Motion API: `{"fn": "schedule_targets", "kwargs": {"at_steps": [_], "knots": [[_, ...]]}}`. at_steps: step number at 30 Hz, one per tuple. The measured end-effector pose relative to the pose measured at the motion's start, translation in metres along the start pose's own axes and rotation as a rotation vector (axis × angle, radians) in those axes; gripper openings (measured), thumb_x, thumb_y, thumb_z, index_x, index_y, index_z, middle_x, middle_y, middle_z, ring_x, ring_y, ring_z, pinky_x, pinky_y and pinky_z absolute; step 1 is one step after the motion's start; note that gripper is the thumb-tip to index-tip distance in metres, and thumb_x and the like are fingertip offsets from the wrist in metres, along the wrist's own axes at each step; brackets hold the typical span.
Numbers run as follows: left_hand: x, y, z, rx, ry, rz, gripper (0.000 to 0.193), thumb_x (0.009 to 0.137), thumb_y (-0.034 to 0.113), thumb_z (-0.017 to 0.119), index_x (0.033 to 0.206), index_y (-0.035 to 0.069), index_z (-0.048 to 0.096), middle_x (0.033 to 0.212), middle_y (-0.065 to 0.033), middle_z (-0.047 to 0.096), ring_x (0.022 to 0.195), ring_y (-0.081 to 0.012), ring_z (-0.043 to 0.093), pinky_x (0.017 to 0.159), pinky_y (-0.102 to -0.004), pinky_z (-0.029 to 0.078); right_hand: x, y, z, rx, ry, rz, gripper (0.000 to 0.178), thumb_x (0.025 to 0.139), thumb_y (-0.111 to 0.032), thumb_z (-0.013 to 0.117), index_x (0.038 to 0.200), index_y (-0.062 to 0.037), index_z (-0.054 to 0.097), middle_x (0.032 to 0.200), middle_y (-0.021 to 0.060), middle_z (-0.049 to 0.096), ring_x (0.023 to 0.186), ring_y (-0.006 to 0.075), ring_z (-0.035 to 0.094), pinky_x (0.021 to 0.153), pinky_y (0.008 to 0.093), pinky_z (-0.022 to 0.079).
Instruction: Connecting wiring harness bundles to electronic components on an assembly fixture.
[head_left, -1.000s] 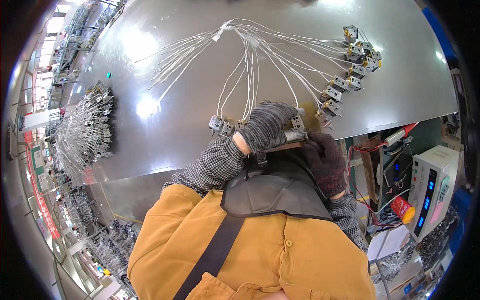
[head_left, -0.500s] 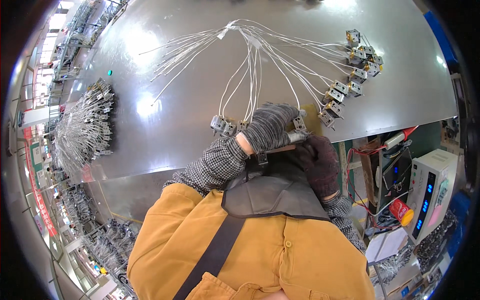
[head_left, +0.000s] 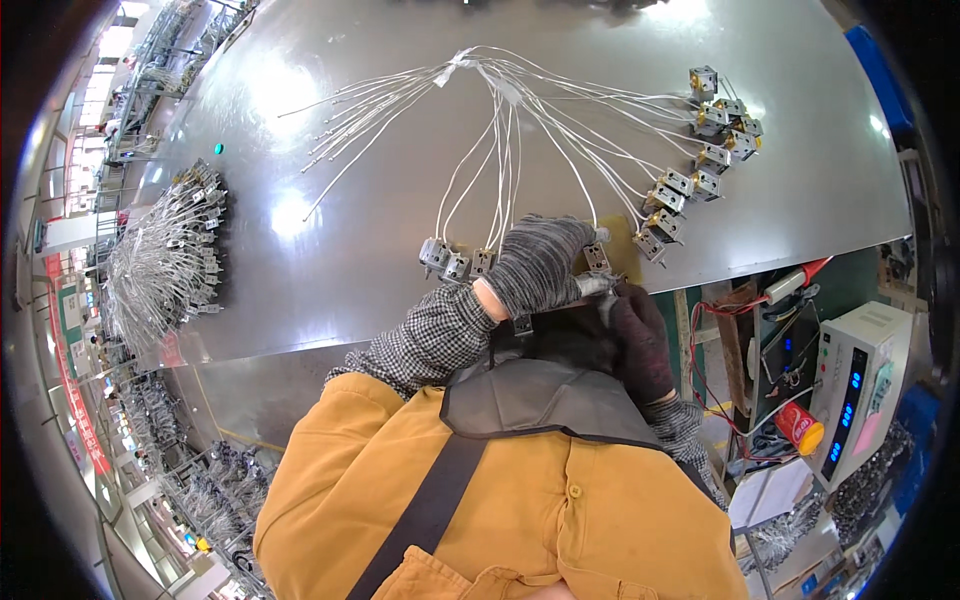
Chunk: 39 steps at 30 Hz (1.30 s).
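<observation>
My left hand (head_left: 540, 265), in a grey knitted glove, reaches to the table's near edge. Its pale-tipped finger and thumb close on a small silver box-shaped metal part (head_left: 597, 258) with a white wire. Just below and to the right, my right hand (head_left: 640, 338), in a dark maroon glove, is curled close to that part; whatever its fingers hold is hidden. A yellowish pad (head_left: 624, 248) lies under the held part. Similar metal parts (head_left: 456, 266) sit left of my left hand, and more (head_left: 665, 197) run up to the right. Their white wires (head_left: 505, 88) are gathered in a taped bundle.
A pile of wired metal parts (head_left: 185, 250) lies on the left of the metal table (head_left: 330, 270). Beyond the near edge at right stand a white box with a blue display (head_left: 865, 380), red leads (head_left: 697, 340) and a red container with a yellow lid (head_left: 800, 428).
My right hand has shifted slightly and dropped a little. A brownish bar that showed between my hands is out of sight. My left hand keeps its grip on the metal part.
</observation>
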<state>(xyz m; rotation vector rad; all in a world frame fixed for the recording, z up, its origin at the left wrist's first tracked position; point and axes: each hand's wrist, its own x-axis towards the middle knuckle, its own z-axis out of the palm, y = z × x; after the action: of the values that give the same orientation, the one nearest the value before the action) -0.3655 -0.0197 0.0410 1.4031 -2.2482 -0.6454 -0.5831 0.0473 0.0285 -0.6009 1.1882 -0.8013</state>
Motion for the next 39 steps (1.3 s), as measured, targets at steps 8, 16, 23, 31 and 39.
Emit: {"fn": "schedule_targets", "kwargs": {"at_steps": [8, 16, 23, 31, 39], "knots": [[0.001, 0.0, 0.001, 0.011, -0.011, -0.003, 0.059, 0.083, 0.044, 0.089, 0.129, 0.008, 0.075, 0.101, -0.0153, 0.078, 0.091, -0.0345, 0.076, 0.083, -0.0437, 0.06, -0.003, -0.007, -0.004, -0.735, -0.119, -0.622, 0.028, 0.099, -0.01, 0.071, 0.123, 0.0003, 0.062, 0.11, 0.019, 0.07, 0.097, 0.0329, 0.071, 0.088, 0.0418, 0.057], [0.001, 0.006, 0.0, -0.135, -0.132, -0.167, 0.066, 0.089, 0.04, 0.086, 0.139, 0.002, 0.065, 0.117, -0.0192, 0.074, 0.108, -0.0336, 0.074, 0.095, -0.0438, 0.059, 0.008, 0.013, -0.013, -0.886, -0.003, -0.736, 0.049, 0.097, -0.018, 0.076, 0.138, -0.0008, 0.055, 0.113, 0.0207, 0.071, 0.099, 0.0368, 0.072, 0.087, 0.0439, 0.058], [-0.025, 0.011, -0.026, -0.572, 0.012, -0.164, 0.082, 0.092, 0.036, 0.083, 0.158, 0.004, 0.046, 0.159, -0.0198, 0.051, 0.144, -0.0312, 0.053, 0.122, -0.0496, 0.042, 0.018, 0.039, -0.029, -0.265, -0.163, -0.275, 0.036, 0.104, -0.006, 0.066, 0.138, 0.0025, 0.055, 0.109, 0.0194, 0.074, 0.093, 0.0338, 0.074, 0.081, 0.0421, 0.06], [-0.086, -0.028, -0.051, 0.525, -0.351, 0.276, 0.061, 0.084, 0.04, 0.087, 0.139, 0.019, 0.07, 0.098, -0.0006, 0.076, 0.101, -0.0272, 0.075, 0.107, -0.0497, 0.049, 0.017, 0.005, -0.011, -0.181, -0.3, -0.2, 0.025, 0.112, -0.014, 0.056, 0.123, 0.0044, 0.068, 0.11, 0.0134, 0.075, 0.097, 0.0215, 0.073, 0.087, 0.0363, 0.059], [-0.046, -0.019, -0.027, 0.135, -0.039, 0.217, 0.066, 0.077, 0.048, 0.091, 0.132, 0.015, 0.073, 0.087, -0.0069, 0.069, 0.081, -0.0285, 0.066, 0.09, -0.0447, 0.047, 0.031, -0.042, 0.001, -0.392, -0.301, -0.307, 0.029, 0.112, -0.022, 0.058, 0.125, 0.0005, 0.069, 0.108, 0.0101, 0.073, 0.096, 0.0175, 0.069, 0.087, 0.0331, 0.057]]}}
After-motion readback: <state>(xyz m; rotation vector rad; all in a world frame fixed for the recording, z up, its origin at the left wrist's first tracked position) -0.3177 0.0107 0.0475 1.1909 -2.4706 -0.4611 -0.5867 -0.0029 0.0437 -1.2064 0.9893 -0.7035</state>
